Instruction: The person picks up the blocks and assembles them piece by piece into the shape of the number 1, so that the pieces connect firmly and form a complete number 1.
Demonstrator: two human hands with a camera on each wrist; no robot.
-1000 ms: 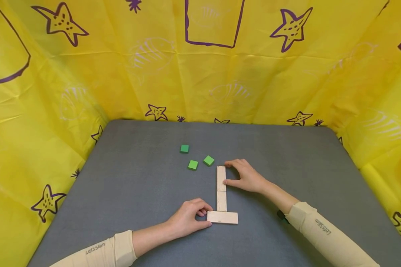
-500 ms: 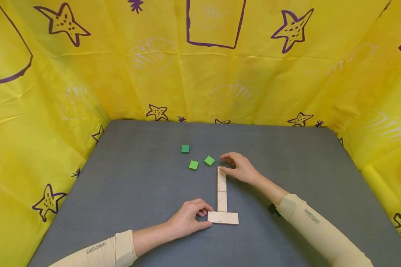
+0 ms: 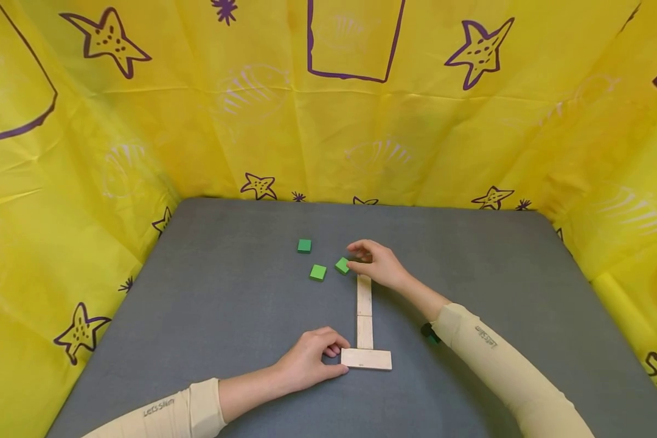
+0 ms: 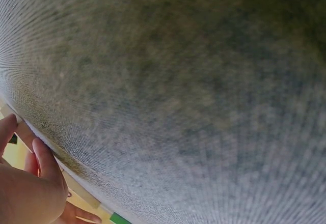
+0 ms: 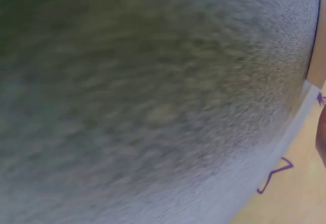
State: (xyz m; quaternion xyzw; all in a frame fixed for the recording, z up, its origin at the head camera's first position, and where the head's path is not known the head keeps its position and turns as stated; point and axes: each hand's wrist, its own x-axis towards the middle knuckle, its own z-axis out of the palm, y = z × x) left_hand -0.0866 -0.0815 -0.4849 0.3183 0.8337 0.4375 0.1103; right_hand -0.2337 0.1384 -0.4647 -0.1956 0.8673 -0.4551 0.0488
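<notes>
In the head view, a pale wooden block (image 3: 367, 359) lies crosswise on the grey table. My left hand (image 3: 309, 358) pinches its left end between thumb and fingers; the left wrist view shows fingers at the block (image 4: 24, 134) too. Two more wooden blocks, a nearer one (image 3: 364, 333) and a farther one (image 3: 364, 296), run end to end away from its middle. Over the far end is my right hand (image 3: 380, 264), fingers spread from the thumb. Its thumb tip overlaps the right edge of a light green block (image 3: 342, 266); whether it touches cannot be told.
Another light green block (image 3: 317, 272) and a darker green block (image 3: 304, 246) lie farther left on the grey table (image 3: 224, 292). Yellow cloth (image 3: 328, 140) with starfish drawings encloses the table's back and sides. A small dark object (image 3: 430, 333) shows beneath the right sleeve.
My right hand has left the side of the far wooden block and moved away and leftward to the nearest green block. My left hand keeps its place on the crosswise block.
</notes>
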